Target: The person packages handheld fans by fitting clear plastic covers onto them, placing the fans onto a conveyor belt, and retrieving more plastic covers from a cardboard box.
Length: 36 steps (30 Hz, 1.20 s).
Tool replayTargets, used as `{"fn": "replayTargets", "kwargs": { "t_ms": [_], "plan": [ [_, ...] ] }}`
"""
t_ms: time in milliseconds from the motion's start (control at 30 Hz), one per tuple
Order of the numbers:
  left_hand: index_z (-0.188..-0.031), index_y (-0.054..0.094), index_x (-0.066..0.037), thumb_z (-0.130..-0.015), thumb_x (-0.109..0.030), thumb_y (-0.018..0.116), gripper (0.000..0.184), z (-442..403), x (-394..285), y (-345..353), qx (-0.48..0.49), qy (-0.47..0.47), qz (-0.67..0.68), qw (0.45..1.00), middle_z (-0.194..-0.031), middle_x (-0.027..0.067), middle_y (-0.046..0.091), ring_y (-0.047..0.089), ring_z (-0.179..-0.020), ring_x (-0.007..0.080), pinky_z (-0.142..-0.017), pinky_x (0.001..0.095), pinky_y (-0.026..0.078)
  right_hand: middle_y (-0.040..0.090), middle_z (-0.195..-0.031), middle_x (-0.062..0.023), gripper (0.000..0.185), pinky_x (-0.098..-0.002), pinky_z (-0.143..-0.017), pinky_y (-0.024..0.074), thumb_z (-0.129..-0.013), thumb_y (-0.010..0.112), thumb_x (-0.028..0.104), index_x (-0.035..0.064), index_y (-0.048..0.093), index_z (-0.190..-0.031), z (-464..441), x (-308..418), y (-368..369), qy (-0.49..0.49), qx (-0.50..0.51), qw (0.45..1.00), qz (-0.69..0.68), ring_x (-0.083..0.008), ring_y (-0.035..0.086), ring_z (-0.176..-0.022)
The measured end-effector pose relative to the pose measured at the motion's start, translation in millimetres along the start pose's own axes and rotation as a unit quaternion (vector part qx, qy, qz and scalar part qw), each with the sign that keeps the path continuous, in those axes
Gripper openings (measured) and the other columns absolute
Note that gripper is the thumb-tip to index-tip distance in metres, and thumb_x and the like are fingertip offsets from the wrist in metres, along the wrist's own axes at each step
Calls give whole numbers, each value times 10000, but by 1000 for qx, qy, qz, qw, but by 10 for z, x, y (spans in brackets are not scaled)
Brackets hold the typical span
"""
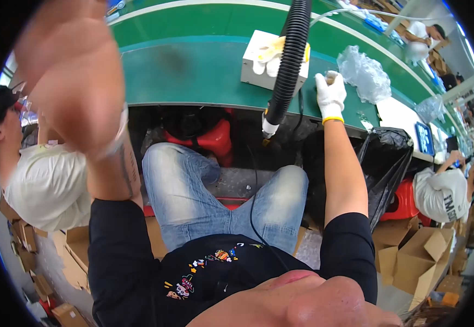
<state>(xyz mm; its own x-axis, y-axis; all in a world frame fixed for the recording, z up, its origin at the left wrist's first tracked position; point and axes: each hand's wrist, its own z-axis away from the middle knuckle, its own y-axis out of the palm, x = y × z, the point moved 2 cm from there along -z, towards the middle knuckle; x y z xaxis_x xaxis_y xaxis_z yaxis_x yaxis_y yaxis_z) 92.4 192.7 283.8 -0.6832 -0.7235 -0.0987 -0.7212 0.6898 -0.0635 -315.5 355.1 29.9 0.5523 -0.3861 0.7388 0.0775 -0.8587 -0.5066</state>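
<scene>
Smooth green worktop (188, 71); crumpled translucent plastic sheeting (363, 74) near right hand (330, 94), white yellow-cuffed fabric glove (330, 102), fingers curled, contents unclear; bare left hand (73, 82) raised, blurred, grip can't be told.

One head-worn wide-angle camera looks forward and down over the green workbench (188, 71).

black T-shirt (209, 283); cartoon print (221, 255); faded blue jeans (177, 191); white right glove (331, 98); yellow cuff (333, 118)
</scene>
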Motion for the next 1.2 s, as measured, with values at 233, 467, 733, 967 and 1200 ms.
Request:
{"fn": "replayTargets", "kwargs": {
  "t_ms": [233, 467, 733, 967, 1200],
  "plan": [
    [-1365, 598, -12, -1029, -272, 575, 426, -531, -410, -59, 45, 148, -129, 979, -1488, 179, 541, 484, -1411, 320, -1144, 507, 402, 740, -977, -125, 433, -386, -877, 555, -833, 785, 390, 77, 653, -1101, 41, 5, -30, 0, -8, 1000, -14, -277, 720, -902],
    [-1377, 586, -12, -1024, -281, 582, 443, -1371, 18, -635, 29, 129, -340, 931, -1486, 185, 540, 487, -1409, 324, -1139, 505, 405, 722, -1007, -180, 411, -443, -861, 556, -867, 773, 324, 62, 634, -1153, 70, 182, -120, 10, -1, 1000, -17, -341, 710, -931],
    [-1390, 571, -12, -1019, -291, 590, 465, -2750, 65, -1667, -53, 8, -568, 822, -1483, 192, 540, 490, -1406, 328, -1133, 503, 409, 684, -817, -68, 291, -327, -727, 555, -831, 786, 207, 39, 628, -1009, 32, -5, 2, 20, -18, 992, -121, -172, 651, -712],
    [-1402, 559, -12, -1014, -300, 597, 484, -2784, -87, -1902, -36, -24, -627, 778, -1481, 198, 540, 493, -1403, 332, -1128, 501, 412, 662, -786, -60, 282, -310, -712, 547, -823, 778, 192, 36, 619, -995, 115, 92, -109, 0, -25, 996, -90, -143, 637, -700],
    [-1414, 546, -13, -1010, -308, 604, 504, -2715, -67, -1820, -24, -26, -634, 772, -1478, 204, 539, 496, -1401, 336, -1123, 499, 415, 656, -773, -40, 297, -299, -702, 538, -832, 788, 198, 33, 616, -1009, 136, 29, 40, 28, -24, 994, -107, -130, 628, -695]
  ]
}}
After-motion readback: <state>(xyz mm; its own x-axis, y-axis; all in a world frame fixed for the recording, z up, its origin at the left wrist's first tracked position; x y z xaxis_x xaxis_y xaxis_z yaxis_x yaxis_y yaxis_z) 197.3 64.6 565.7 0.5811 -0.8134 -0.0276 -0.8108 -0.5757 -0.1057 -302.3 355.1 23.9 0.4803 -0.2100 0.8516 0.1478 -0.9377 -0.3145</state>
